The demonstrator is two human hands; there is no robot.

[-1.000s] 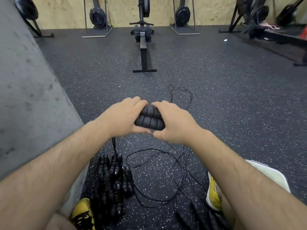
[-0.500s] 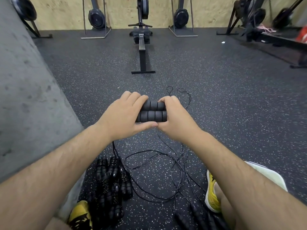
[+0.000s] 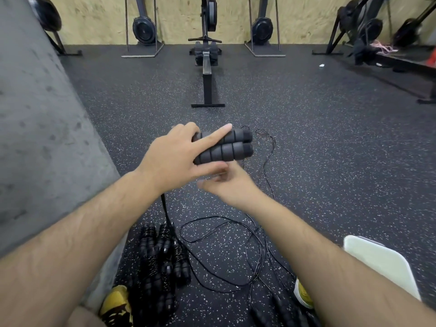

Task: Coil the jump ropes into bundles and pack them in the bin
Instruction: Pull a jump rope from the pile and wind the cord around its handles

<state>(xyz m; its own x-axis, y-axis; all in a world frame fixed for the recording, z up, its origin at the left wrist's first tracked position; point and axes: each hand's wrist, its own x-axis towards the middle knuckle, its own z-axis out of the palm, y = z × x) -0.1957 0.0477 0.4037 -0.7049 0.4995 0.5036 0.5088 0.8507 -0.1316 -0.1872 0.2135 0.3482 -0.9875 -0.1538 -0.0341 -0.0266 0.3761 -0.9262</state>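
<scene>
Two black ribbed foam jump rope handles lie side by side, held in my left hand between thumb below and fingers on top. My right hand is just under the handles, blurred, with its fingers loosely curled and off the handles; whether it holds the cord I cannot tell. The thin black cord trails from the handles to the floor in loose loops. A pile of coiled black jump ropes lies on the floor near my left foot.
A white bin sits at the lower right beside my right leg. More black handles lie near my right yellow shoe. A grey concrete wall runs along the left. A rowing machine stands ahead on the speckled rubber floor.
My right hand has let go of the handles and dropped below them. My left hand now holds both handles alone and has shifted them slightly rightward.
</scene>
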